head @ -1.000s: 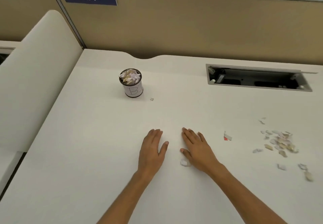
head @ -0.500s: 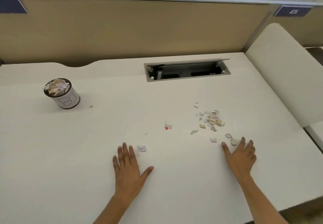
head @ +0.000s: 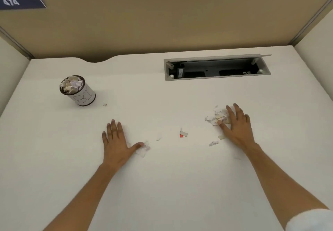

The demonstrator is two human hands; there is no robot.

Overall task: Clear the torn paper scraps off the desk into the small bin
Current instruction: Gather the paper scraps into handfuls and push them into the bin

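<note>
We see bright, even light with only faint shadows beside the left hand (head: 115, 141) and right hand (head: 237, 126) on the desk (head: 162, 185). The partition (head: 162, 19) far beyond both hands bows from wide-angle distortion. The scraps (head: 217, 116) at the right fingertips look soft, slightly blurred.

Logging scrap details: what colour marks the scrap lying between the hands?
Red, on one corner of the white scrap; head view.

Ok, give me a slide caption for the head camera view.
Both hands flat on desk, gathering paper scraps toward a nearly full bin.
</note>
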